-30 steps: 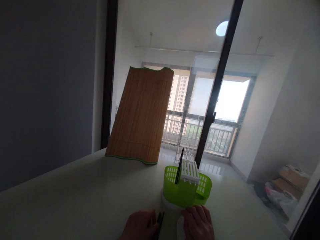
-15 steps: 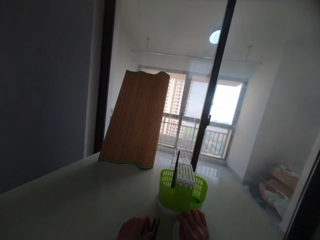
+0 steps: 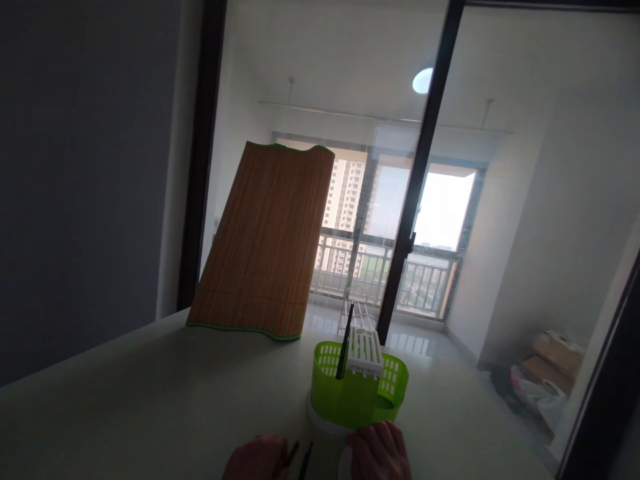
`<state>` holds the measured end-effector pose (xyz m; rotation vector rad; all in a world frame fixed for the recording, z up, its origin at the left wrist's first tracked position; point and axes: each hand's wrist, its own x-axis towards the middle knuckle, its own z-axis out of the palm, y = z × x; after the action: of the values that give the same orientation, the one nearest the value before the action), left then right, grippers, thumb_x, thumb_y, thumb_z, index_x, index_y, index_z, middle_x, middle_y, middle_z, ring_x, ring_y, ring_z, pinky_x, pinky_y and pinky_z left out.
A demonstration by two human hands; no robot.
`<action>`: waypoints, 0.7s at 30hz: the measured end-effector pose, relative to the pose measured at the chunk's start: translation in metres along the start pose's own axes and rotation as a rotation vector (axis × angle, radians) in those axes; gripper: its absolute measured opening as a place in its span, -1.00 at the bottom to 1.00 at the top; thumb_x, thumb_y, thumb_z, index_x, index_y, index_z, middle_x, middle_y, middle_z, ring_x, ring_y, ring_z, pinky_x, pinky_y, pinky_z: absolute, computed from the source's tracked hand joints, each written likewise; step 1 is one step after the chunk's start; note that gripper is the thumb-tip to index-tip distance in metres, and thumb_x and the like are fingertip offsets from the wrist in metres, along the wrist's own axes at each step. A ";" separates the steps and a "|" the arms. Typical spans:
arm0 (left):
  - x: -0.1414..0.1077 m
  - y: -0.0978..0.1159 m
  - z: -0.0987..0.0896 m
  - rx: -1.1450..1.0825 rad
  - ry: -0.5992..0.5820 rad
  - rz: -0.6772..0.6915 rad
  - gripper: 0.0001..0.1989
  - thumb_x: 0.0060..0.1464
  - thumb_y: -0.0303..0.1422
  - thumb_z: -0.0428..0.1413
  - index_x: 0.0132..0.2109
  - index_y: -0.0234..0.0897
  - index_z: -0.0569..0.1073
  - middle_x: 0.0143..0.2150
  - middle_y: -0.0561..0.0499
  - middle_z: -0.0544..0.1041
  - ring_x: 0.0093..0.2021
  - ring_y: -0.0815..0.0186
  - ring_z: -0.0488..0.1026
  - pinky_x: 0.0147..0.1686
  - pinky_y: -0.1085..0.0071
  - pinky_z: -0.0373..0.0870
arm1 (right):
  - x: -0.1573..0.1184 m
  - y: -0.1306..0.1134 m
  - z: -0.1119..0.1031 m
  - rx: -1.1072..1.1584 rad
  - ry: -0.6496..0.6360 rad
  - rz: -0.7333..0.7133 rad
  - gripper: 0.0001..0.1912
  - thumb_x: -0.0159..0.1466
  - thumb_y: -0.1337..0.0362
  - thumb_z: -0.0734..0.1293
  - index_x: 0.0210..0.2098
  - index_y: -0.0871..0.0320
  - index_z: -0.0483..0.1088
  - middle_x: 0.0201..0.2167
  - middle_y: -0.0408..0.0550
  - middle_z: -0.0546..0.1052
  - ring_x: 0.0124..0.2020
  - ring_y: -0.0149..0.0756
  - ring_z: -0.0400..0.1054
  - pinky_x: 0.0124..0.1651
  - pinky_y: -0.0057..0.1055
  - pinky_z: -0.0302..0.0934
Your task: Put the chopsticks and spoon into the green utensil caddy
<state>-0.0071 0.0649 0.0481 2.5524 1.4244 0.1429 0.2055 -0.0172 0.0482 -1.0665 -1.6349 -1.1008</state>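
Note:
At the bottom edge, my left hand [image 3: 256,460] grips two dark chopsticks [image 3: 299,459], whose tips poke out to its right. My right hand [image 3: 381,452] rests against the white base of a green slotted utensil holder [image 3: 356,395], and something white sits partly under that hand. One dark chopstick [image 3: 344,351] stands in the holder beside its white grid insert [image 3: 365,351]. Both hands are cut off by the frame's lower edge.
A bamboo mat [image 3: 264,245] with green trim leans upright at the back of the pale table [image 3: 150,400], against a glass partition. A dark door frame [image 3: 415,200] runs behind the holder. Boxes and bags [image 3: 540,380] lie on the floor beyond, at the right.
The view has drifted, so everything sits a little further left and lower. My left hand has slid left and the chopsticks now show as two separate tips.

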 end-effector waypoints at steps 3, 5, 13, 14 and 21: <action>0.007 0.000 0.005 0.133 0.020 -0.037 -0.59 -0.03 -0.57 -0.13 -0.16 -0.28 0.54 -0.14 -0.21 0.55 -0.11 0.09 0.47 -0.19 0.22 0.35 | 0.000 0.000 0.001 0.002 0.010 -0.012 -0.74 0.13 0.52 0.15 -0.48 0.10 0.38 -0.61 -0.15 0.42 -0.44 -0.32 0.17 -0.23 -0.31 0.02; 0.013 -0.002 0.010 0.172 0.034 -0.061 -0.53 -0.03 -0.64 -0.19 -0.17 -0.34 0.56 -0.16 -0.29 0.55 -0.13 0.06 0.47 -0.22 0.20 0.37 | 0.001 -0.001 0.002 -0.003 0.018 -0.019 -0.73 0.12 0.53 0.14 -0.49 0.11 0.38 -0.62 -0.15 0.41 -0.44 -0.33 0.17 -0.24 -0.32 0.02; 0.026 -0.012 0.015 0.223 0.078 -0.069 -0.60 -0.03 -0.62 -0.14 -0.27 -0.42 0.59 -0.24 -0.39 0.55 -0.19 -0.02 0.49 -0.24 0.13 0.35 | -0.001 0.000 0.004 0.005 0.022 -0.011 -0.74 0.10 0.53 0.14 -0.49 0.11 0.37 -0.63 -0.16 0.39 -0.47 -0.34 0.13 -0.24 -0.32 0.02; 0.026 -0.013 0.013 0.230 0.075 -0.064 -0.61 -0.02 -0.61 -0.13 -0.27 -0.43 0.59 -0.24 -0.39 0.55 -0.19 -0.02 0.49 -0.23 0.13 0.34 | -0.001 0.000 0.004 0.005 0.022 -0.009 -0.74 0.11 0.53 0.14 -0.49 0.11 0.37 -0.63 -0.16 0.39 -0.47 -0.34 0.13 -0.24 -0.32 0.02; 0.018 -0.014 -0.029 0.204 0.145 -0.036 -0.75 0.08 -0.45 -0.04 -0.25 -0.33 0.54 -0.29 -0.29 0.55 -0.21 0.01 0.50 -0.22 0.15 0.33 | 0.003 -0.003 0.004 -0.008 0.063 -0.019 -0.74 0.10 0.53 0.14 -0.51 0.11 0.37 -0.65 -0.16 0.39 -0.47 -0.34 0.15 -0.26 -0.32 0.02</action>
<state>-0.0141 0.0915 0.0727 2.7263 1.6139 0.1896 0.2010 -0.0136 0.0495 -1.0134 -1.5947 -1.1429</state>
